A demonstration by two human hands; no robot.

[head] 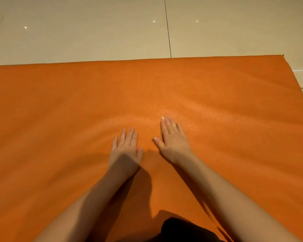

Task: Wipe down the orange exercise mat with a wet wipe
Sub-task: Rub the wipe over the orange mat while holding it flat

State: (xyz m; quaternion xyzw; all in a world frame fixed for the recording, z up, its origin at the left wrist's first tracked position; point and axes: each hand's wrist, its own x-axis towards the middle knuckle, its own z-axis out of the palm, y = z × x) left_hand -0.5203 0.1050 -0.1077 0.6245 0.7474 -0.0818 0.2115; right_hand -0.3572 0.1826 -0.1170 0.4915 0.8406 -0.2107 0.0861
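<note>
Head view: left hand (126, 145) and right hand (172, 138) lie flat, fingers straight, near mid-mat (59, 110), holding nothing. No wipe visible. Wiping seems not begun; fetching a wipe likely comes next.

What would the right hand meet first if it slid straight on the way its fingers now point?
Nothing stands in its way: the right hand lies flat on the orange mat, with only bare mat ahead up to its far edge, then tiled floor.
</note>
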